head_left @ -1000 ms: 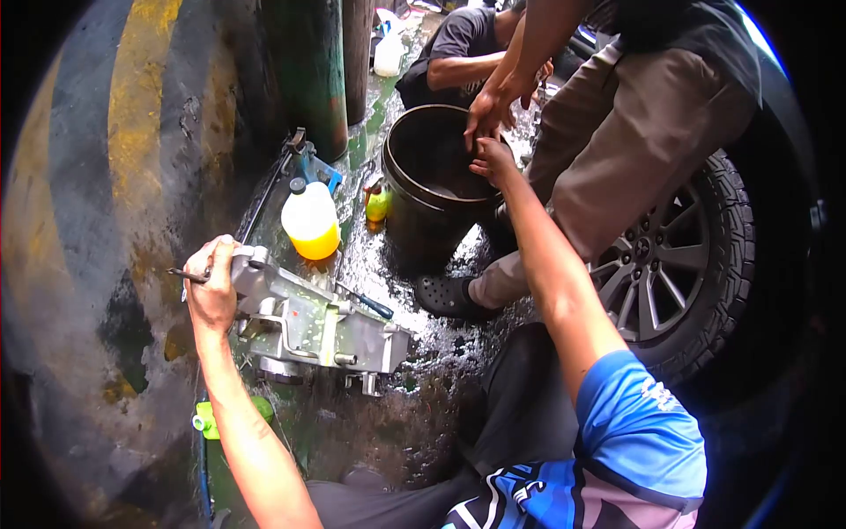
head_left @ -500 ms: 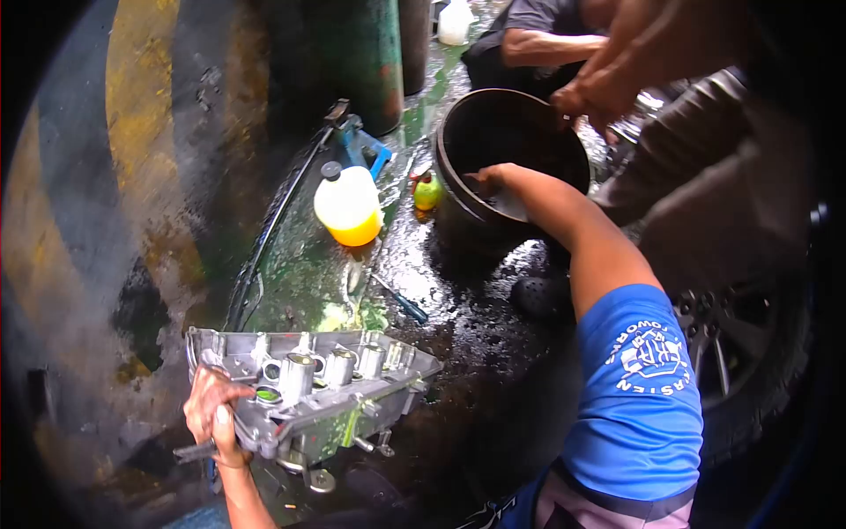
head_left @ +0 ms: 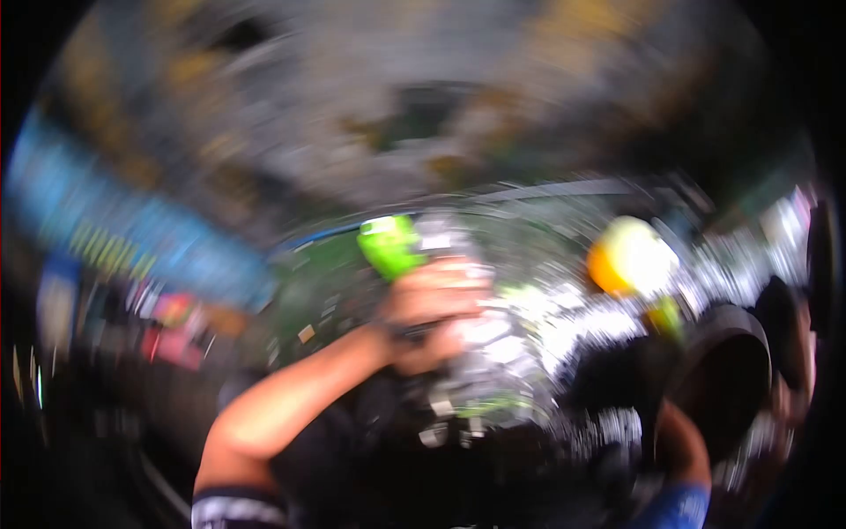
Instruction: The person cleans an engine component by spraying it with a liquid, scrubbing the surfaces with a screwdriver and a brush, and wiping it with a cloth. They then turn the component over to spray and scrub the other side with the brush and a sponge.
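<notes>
Strong blur covers the whole view. My left hand (head_left: pixel 436 304) has its fingers curled over a silvery cast-metal engine cover (head_left: pixel 507 339), whose outline is smeared. Beside the knuckles is a bright green thing (head_left: pixel 388 247) that I cannot make out. At the lower right, my right forearm (head_left: pixel 686 450), below it a blue sleeve (head_left: pixel 679 510), reaches to the dark round drum (head_left: pixel 762 339). The right hand's fingers are hidden or lost in the drum's shadow.
A jug of yellow-orange liquid (head_left: pixel 630 256) stands on the wet floor, with a small yellow-green thing (head_left: pixel 665 316) between it and the drum. A blurred blue band (head_left: pixel 141 216) runs along the left. A person's arm (head_left: pixel 797 348) shows at the far right.
The view has swung left, so the jug and drum now sit farther right. My left hand and the metal cover appear nearer the middle. My right arm still reaches to the drum.
</notes>
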A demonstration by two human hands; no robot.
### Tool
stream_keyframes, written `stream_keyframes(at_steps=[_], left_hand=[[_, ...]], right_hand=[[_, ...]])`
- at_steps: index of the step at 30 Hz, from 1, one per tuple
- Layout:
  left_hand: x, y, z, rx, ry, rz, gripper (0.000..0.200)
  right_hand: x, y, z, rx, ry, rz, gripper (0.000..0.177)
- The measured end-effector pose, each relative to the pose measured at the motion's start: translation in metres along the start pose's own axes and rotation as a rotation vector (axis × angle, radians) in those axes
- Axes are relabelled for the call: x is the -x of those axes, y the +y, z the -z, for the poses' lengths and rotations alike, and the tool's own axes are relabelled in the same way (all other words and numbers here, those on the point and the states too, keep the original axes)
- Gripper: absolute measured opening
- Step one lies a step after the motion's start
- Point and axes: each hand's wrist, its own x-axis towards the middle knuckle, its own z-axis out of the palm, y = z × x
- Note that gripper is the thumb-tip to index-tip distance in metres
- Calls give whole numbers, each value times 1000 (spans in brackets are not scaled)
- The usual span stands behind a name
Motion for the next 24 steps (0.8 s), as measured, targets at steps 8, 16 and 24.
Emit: stream_keyframes(at_steps=[8,16,24], left_hand=[[-23,-29,-60,-176,582,-346,14],[-97,-64,-41,28,188,112,25],[-106,-29,-40,82,77,305,39]], right_hand=[[-51,-21,53,5,-25,53,59],[107,-19,67,-73,84,-41,61],[255,-194,54,-31,983,-60,50]])
